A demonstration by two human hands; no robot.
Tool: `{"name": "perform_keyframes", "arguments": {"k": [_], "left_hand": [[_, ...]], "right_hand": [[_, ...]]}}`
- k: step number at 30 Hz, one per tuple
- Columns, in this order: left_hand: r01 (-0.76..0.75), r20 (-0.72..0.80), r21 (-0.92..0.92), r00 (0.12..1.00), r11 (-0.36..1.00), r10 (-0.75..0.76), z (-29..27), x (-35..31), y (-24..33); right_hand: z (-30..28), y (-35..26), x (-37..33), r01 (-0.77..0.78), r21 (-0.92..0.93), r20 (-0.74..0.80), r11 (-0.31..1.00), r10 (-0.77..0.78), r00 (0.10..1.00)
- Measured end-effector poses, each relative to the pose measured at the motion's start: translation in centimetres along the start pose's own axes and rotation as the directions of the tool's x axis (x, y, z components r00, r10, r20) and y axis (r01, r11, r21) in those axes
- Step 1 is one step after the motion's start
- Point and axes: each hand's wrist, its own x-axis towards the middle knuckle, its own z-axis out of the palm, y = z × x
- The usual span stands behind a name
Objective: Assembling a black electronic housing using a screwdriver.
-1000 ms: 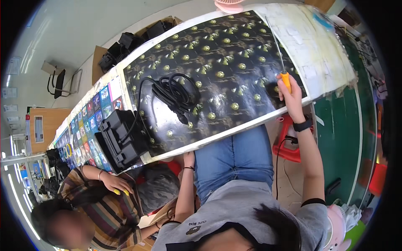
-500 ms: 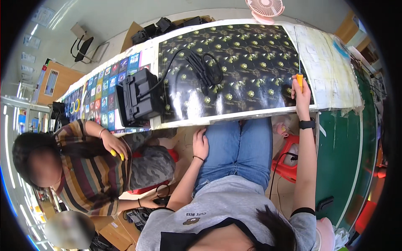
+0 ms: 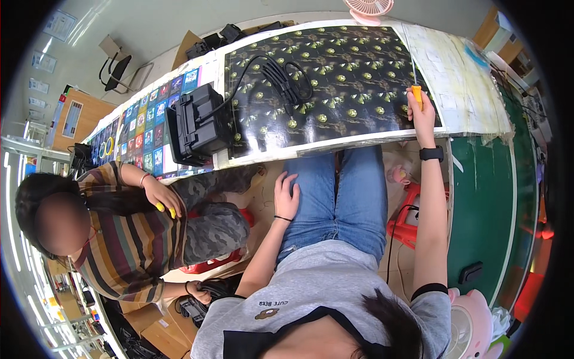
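Observation:
My right hand [image 3: 423, 118] is at the right part of the table's near edge, closed around the yellow-orange handle of a screwdriver [image 3: 417, 93]. Its long thin shaft points away toward the far edge. My left hand [image 3: 286, 196] lies on my left thigh, fingers apart and holding nothing. On the table to the left stands a black plastic box [image 3: 202, 128] with latches or brackets on its side. From it a black cable [image 3: 287, 90] runs to a loose coil on the dark patterned mat [image 3: 353, 113].
A small pink fan [image 3: 369, 8] stands at the far edge. To my left sits a co-worker [image 3: 137, 233] in a striped shirt, one hand near black cables. A red stool [image 3: 402, 224] is under the table; a green surface [image 3: 481, 227] lies to my right.
The view has shifted slightly, so the table sits higher in it. The co-worker's lower hand has moved and now shows beside black cables. My hands keep their holds.

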Motion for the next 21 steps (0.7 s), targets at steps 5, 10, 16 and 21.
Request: {"name": "perform_keyframes", "arguments": {"k": [5,10,16,21], "left_hand": [[-0.046,0.035,-0.008,0.998,0.999,0.046,0.73,0.45,0.16],[-0.074,0.037,0.007,0.997,0.997,0.074,0.77,0.27,-0.01],[-0.051,0.041,0.004,0.998,0.999,0.051,0.89,0.28,0.04],[-0.074,0.034,0.02,0.997,0.997,0.073,0.8,0.14,0.33]], "right_hand": [[-0.01,0.15,0.17,-0.003,0.014,-0.014,1.0,0.004,1.0],[0.11,0.54,0.05,0.022,-0.004,-0.038,1.0,-0.022,0.999],[0.13,0.51,0.11,0.037,0.018,-0.006,0.999,-0.037,0.999],[0.25,0.29,0.01,0.043,-0.03,-0.002,0.999,-0.043,0.999]]}}
